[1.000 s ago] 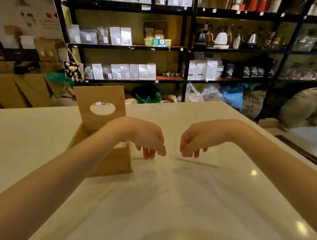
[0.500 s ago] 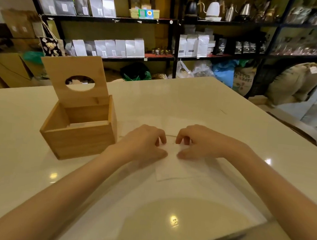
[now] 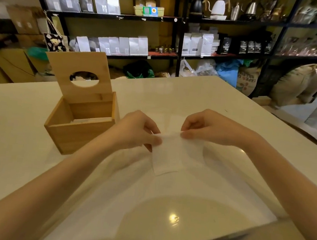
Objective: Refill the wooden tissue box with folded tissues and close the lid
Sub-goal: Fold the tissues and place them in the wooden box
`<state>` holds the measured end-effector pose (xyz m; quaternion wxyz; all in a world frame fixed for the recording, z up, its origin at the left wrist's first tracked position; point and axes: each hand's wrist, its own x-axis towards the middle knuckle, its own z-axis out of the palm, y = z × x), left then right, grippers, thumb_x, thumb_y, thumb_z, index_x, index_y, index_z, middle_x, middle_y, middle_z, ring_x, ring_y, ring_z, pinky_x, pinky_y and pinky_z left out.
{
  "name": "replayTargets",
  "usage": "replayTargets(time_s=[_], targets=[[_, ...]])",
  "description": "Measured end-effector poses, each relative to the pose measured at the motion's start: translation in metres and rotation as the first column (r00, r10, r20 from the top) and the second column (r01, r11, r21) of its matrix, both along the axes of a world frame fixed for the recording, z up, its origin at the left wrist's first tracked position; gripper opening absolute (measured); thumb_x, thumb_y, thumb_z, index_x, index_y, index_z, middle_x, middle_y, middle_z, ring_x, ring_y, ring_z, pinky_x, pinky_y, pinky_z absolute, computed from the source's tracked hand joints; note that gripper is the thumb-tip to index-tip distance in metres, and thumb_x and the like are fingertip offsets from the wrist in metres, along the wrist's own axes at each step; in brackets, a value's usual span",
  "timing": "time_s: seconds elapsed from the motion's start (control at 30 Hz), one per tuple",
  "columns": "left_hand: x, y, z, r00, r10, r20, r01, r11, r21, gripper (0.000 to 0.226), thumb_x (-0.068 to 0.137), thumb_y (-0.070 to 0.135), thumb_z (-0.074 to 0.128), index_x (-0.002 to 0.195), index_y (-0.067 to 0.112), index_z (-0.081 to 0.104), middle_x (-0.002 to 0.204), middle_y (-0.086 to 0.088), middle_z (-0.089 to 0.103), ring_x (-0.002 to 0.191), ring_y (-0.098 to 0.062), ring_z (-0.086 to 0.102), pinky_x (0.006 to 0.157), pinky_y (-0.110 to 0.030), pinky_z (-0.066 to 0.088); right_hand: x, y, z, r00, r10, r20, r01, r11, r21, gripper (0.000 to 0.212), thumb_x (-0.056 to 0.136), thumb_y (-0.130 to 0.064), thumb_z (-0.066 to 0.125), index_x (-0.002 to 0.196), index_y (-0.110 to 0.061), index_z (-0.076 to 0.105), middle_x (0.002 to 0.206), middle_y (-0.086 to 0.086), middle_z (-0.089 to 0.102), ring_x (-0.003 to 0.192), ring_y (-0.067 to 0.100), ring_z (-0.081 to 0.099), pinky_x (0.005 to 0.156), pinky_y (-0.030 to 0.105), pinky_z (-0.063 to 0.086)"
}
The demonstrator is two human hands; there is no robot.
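A wooden tissue box stands on the white table at the left, its lid with a round hole raised upright at the back. A few white tissues lie low inside it. To its right, my left hand and my right hand each pinch the top edge of a white folded tissue. The tissue hangs down from my fingers just above the table, between the two hands.
The white glossy table ends close to me at the lower right. Behind it stand black shelves with bags, kettles and jars. Sacks lie on the floor at the right.
Both hands went from pressing the tissue flat on the table to pinching its top edge and lifting it. The view has tilted down and come closer.
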<state>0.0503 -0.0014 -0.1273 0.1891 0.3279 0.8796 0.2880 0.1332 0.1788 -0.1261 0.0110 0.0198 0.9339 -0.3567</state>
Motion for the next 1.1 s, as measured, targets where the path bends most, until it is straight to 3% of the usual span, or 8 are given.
replayTargets(time_s=[0.2, 0.3, 0.43, 0.53, 0.63, 0.8, 0.97, 1.1], targets=[[0.012, -0.036, 0.024, 0.963, 0.009, 0.271, -0.03, 0.997, 0.073, 0.006, 0.077, 0.015, 0.068, 0.08, 0.019, 0.07, 0.064, 0.006, 0.074, 0.056, -0.005, 0.068, 0.045, -0.012, 0.048, 0.004, -0.012, 0.01, 0.992, 0.048, 0.117, -0.021, 0.976, -0.219, 0.008, 0.081, -0.015, 0.066, 0.086, -0.012, 0.072, 0.072, 0.003, 0.071, 0.059, 0.007, 0.06, 0.049, 0.021, 0.047], [0.017, -0.05, 0.016, 0.961, -0.005, 0.276, 0.007, 1.0, -0.004, 0.006, 0.076, 0.017, 0.069, 0.082, 0.018, 0.07, 0.062, 0.004, 0.074, 0.055, -0.005, 0.067, 0.047, -0.013, 0.048, 0.007, -0.023, 0.003, 0.96, 0.13, 0.248, -0.063, 0.964, -0.259, 0.008, 0.078, -0.012, 0.069, 0.086, -0.01, 0.071, 0.067, 0.003, 0.069, 0.058, 0.011, 0.061, 0.047, 0.022, 0.048], [0.018, -0.06, -0.005, 0.97, -0.012, 0.243, 0.026, 0.998, -0.052, 0.009, 0.078, 0.018, 0.069, 0.084, 0.012, 0.071, 0.067, -0.006, 0.075, 0.055, -0.006, 0.066, 0.05, -0.014, 0.05, 0.008, -0.035, -0.012, 0.959, 0.124, 0.256, -0.089, 0.986, -0.144, 0.003, 0.076, -0.013, 0.07, 0.078, -0.013, 0.067, 0.062, 0.004, 0.063, 0.047, 0.007, 0.053, 0.044, 0.019, 0.043], [0.017, -0.063, -0.014, 0.99, -0.026, 0.141, 0.035, 0.997, -0.063, 0.009, 0.078, 0.02, 0.068, 0.084, 0.013, 0.071, 0.065, -0.003, 0.075, 0.054, -0.005, 0.065, 0.054, -0.015, 0.05, 0.007, -0.042, -0.022, 0.975, 0.088, 0.204, -0.091, 0.996, 0.005, 0.004, 0.074, -0.019, 0.071, 0.074, -0.018, 0.067, 0.06, 0.001, 0.062, 0.046, 0.004, 0.052, 0.047, 0.015, 0.04], [0.017, -0.064, -0.021, 0.997, -0.063, -0.049, 0.057, 0.992, -0.115, 0.011, 0.078, 0.025, 0.068, 0.083, 0.017, 0.073, 0.07, 0.0, 0.075, 0.057, -0.003, 0.066, 0.057, -0.014, 0.05, 0.006, -0.046, -0.027, 0.986, 0.065, 0.156, -0.085, 0.988, 0.126, 0.008, 0.072, -0.024, 0.071, 0.078, -0.019, 0.069, 0.067, 0.003, 0.066, 0.056, 0.006, 0.054, 0.061, 0.026, 0.045], [0.017, -0.063, -0.018, 0.988, -0.052, -0.145, 0.03, 0.987, -0.155, 0.028, 0.081, 0.044, 0.059, 0.095, 0.022, 0.069, 0.088, 0.007, 0.067, 0.068, -0.005, 0.059, 0.058, -0.015, 0.043, 0.002, -0.04, -0.013, 0.986, 0.062, 0.156, -0.095, 0.972, 0.217, 0.02, 0.074, -0.037, 0.07, 0.087, -0.021, 0.068, 0.079, -0.005, 0.062, 0.069, 0.008, 0.052, 0.065, 0.024, 0.042], [0.019, -0.055, -0.019, 0.905, -0.027, -0.425, -0.029, 0.992, -0.126, 0.043, 0.092, 0.038, 0.043, 0.132, 0.023, 0.043, 0.127, 0.005, 0.049, 0.098, -0.014, 0.054, 0.085, -0.03, 0.048, -0.017, -0.035, -0.016, 0.984, 0.044, -0.172, -0.009, 0.979, 0.201, 0.015, 0.089, -0.024, 0.054, 0.099, -0.022, 0.065, 0.1, -0.004, 0.064, 0.086, 0.013, 0.057, 0.064, 0.017, 0.039], [0.012, -0.043, -0.029, 0.857, -0.046, -0.514, -0.096, 0.965, -0.246, 0.045, 0.098, 0.029, 0.029, 0.142, 0.017, 0.025, 0.146, -0.002, 0.032, 0.111, -0.024, 0.055, 0.086, -0.035, 0.048, -0.034, -0.038, -0.039, 0.959, 0.104, -0.265, 0.008, 0.921, 0.39, 0.03, 0.093, -0.018, 0.045, 0.122, -0.023, 0.054, 0.121, -0.004, 0.058, 0.107, 0.013, 0.046, 0.086, 0.029, 0.042]])
